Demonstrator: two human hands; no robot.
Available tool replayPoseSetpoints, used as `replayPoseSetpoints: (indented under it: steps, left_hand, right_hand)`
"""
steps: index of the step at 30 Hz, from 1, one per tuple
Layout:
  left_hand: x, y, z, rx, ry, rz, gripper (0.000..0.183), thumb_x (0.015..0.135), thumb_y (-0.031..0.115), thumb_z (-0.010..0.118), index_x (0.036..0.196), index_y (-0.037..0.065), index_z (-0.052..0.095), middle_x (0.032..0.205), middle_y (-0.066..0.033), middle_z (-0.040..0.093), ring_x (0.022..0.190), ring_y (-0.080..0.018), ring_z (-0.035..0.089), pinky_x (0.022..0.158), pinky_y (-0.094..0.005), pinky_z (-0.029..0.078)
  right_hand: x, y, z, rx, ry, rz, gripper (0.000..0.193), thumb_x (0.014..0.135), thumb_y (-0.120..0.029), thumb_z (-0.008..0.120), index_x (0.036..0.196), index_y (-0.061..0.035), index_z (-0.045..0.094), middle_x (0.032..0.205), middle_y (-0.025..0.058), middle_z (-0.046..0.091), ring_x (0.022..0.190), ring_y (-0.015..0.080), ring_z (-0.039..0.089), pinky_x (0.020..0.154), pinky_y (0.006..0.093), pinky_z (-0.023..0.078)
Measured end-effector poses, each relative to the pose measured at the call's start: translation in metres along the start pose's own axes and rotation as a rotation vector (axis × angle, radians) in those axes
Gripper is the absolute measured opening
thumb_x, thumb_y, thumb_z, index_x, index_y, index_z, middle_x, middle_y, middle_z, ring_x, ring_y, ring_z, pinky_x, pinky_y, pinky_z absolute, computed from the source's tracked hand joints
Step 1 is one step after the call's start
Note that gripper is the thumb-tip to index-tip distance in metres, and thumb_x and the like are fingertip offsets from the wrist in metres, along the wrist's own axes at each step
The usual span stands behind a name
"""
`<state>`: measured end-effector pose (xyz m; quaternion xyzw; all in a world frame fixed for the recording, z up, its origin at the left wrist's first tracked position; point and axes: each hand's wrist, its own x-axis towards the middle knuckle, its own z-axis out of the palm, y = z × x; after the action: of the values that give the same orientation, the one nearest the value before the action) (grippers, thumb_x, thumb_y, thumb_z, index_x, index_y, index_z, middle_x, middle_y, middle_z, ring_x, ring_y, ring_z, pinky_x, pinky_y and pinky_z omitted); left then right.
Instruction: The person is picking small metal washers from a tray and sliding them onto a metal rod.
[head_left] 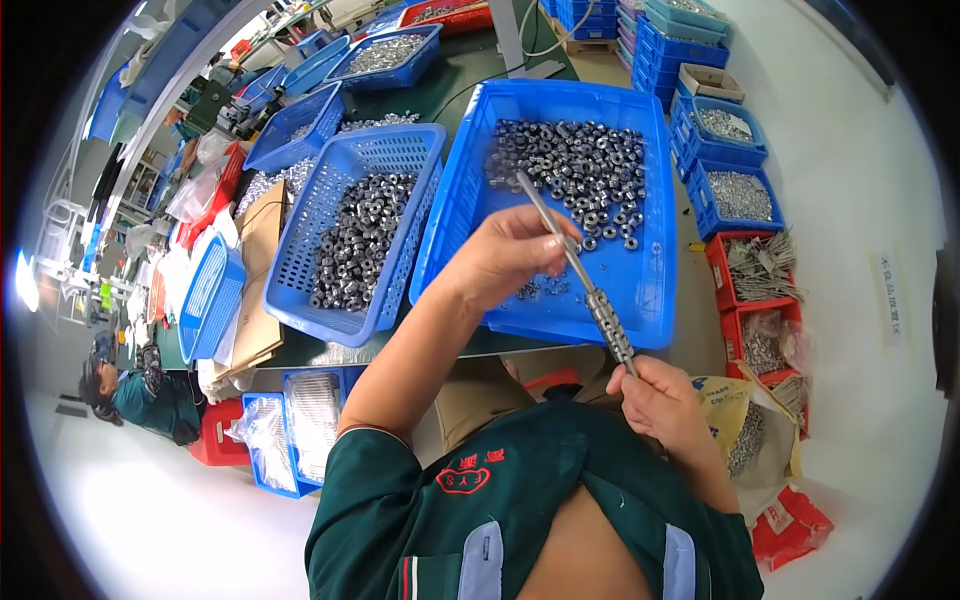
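Observation:
A thin metal rod [541, 203] slants across the front of the blue tray [655, 230], its upper tip over the tray. Several shiny metal rings [606, 319] sit threaded along its lower part. My right hand [665, 405] is closed round the rod's lower end, just below the rings. Higher up, my left hand [515, 255] closes its thumb and fingers at the rod; whether a ring is also between them is hidden. Loose metal rings [590, 165] lie heaped in the tray's far half, with a few small pieces [545, 288] nearer me.
Left of the tray stands a blue perforated basket [285, 290] of dark metal rings. Cardboard [258, 290] and another blue basket [212, 305] lie beyond it. Stacked blue bins [740, 195] and red bins [735, 270] line the right. A person [155, 405] works at far left.

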<state>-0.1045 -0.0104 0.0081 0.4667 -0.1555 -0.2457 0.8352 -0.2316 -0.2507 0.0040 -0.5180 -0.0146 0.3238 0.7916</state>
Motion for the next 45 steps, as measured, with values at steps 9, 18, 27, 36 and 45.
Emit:
replayPoseSetpoints:
  steps: [9,18,27,36,45]
  left_hand:
    - [-0.003,0.002,0.012,0.206,-0.047,-0.216,0.041,0.081,0.024,0.068,0.112,0.000,0.059,0.093,-0.0040,0.062,0.083,-0.0111,0.055,0.072,-0.0240,0.043]
    - [0.028,0.011,-0.022,1.593,0.086,0.290,0.027,0.073,0.003,0.063,0.099,0.009,0.065,0.083,-0.0059,0.060,0.079,-0.0204,0.059,0.073,-0.0306,0.048]
    - [0.051,-0.016,-0.038,1.955,0.027,-0.227,0.019,0.075,0.017,0.061,0.092,0.011,0.067,0.087,-0.0126,0.064,0.087,-0.0322,0.061,0.073,-0.0420,0.049]
    - [0.057,-0.034,-0.055,1.933,0.090,-0.330,0.019,0.072,0.025,0.068,0.083,0.010,0.065,0.081,-0.0112,0.064,0.082,-0.0307,0.062,0.069,-0.0409,0.048]
    - [0.055,-0.035,-0.053,1.948,0.157,-0.318,0.016,0.070,0.017,0.062,0.085,0.010,0.063,0.083,-0.0123,0.065,0.084,-0.0309,0.062,0.071,-0.0402,0.049]
  right_hand:
    - [0.002,-0.002,-0.001,-0.021,0.064,-0.026,0.018,0.095,-0.016,0.047,0.091,-0.0003,0.054,0.057,-0.0053,0.037,0.045,0.0013,0.032,0.041,0.0180,0.025]
    - [-0.011,0.003,-0.015,0.020,0.207,-0.102,0.015,0.094,-0.013,0.047,0.092,0.0011,0.052,0.054,-0.0063,0.035,0.041,0.0005,0.029,0.038,0.0167,0.023]
    - [-0.015,0.006,-0.022,-0.010,0.201,-0.093,0.015,0.093,-0.014,0.048,0.091,0.0004,0.052,0.053,-0.0066,0.035,0.041,0.0005,0.029,0.038,0.0171,0.024]
    - [-0.013,0.008,-0.025,0.015,0.178,-0.091,0.013,0.093,-0.013,0.050,0.092,-0.0003,0.051,0.057,-0.0057,0.038,0.043,0.0008,0.031,0.039,0.0171,0.025]
    - [-0.013,0.007,-0.021,0.002,0.153,-0.072,0.013,0.092,-0.013,0.052,0.092,-0.0004,0.052,0.060,-0.0054,0.039,0.044,0.0008,0.032,0.040,0.0168,0.025]
